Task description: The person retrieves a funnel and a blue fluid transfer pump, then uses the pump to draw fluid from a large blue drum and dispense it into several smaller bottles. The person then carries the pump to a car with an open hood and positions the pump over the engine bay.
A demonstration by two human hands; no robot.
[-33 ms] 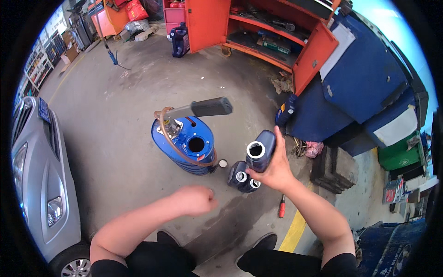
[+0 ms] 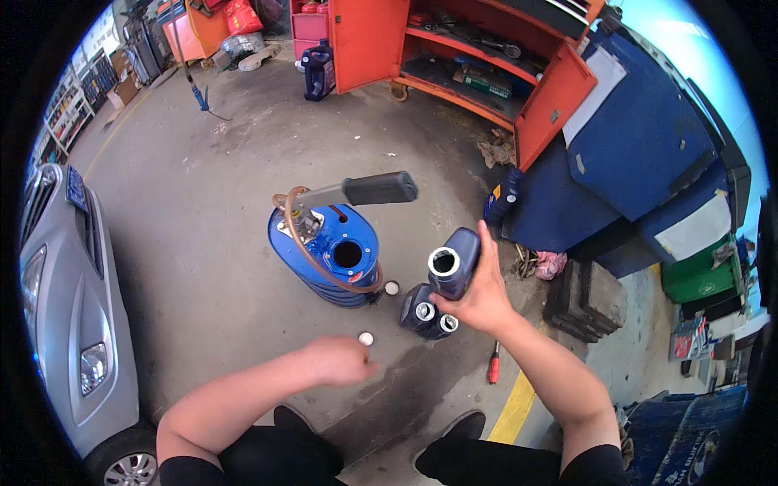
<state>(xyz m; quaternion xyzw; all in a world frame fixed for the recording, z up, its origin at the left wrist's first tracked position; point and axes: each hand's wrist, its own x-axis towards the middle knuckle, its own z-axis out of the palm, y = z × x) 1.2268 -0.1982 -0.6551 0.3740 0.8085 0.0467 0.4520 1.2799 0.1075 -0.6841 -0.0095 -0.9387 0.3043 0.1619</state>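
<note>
R hand (image 2: 486, 298) is wrapped round a dark bottle (image 2: 460, 253), thumb on the near side, fingers up along its R side. Bottle's top is off, & its white neck points up. L hand (image 2: 339, 361) is curled up, but it's blurry, so can't tell if there's anything in it. From the L hand, the bottle is ahead & to the R, well apart.

A white cap (image 2: 366, 338) is just past the L hand; can't tell if they touch. Another white lid (image 2: 392, 287) lies farther ahead, btw the drum & the bottle.

2 more bottles (image 2: 411, 310) are just L of the R hand, w/ open white necks. The blue drum (image 2: 324, 239) stands ahead of the L hand & well L of the R hand. It's got a round open hole, a brown hose (image 2: 288, 219) & a dark handle (image 2: 381, 188) that sticks out toward the R hand's side.

A red screwdriver (image 2: 493, 371) lies on the floor, nearer the body than the R hand.
</note>
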